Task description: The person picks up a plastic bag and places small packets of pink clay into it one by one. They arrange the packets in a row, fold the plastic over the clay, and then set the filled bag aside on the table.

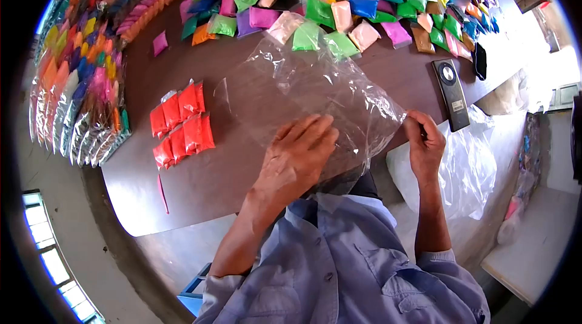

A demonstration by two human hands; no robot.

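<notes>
A large clear plastic bag (361, 96) lies spread over the brown table, its far end touching the heap of coloured packets (321, 12). My left hand (300, 151) rests on the near part of the bag with its fingers stretched out. At the bag's right corner, my right hand (425, 139) pinches the plastic between thumb and fingers. To the left of the bag, several small red packets (182, 124) lie in two rows. A thin red strip (162, 193) is below them.
Filled clear bags of colourful packets (79, 93) line the table's left side. A dark phone-like device (450, 93) lies at the right, near a black object (479, 61). More clear plastic (467, 163) hangs below the right edge. A single pink packet (160, 43) sits apart.
</notes>
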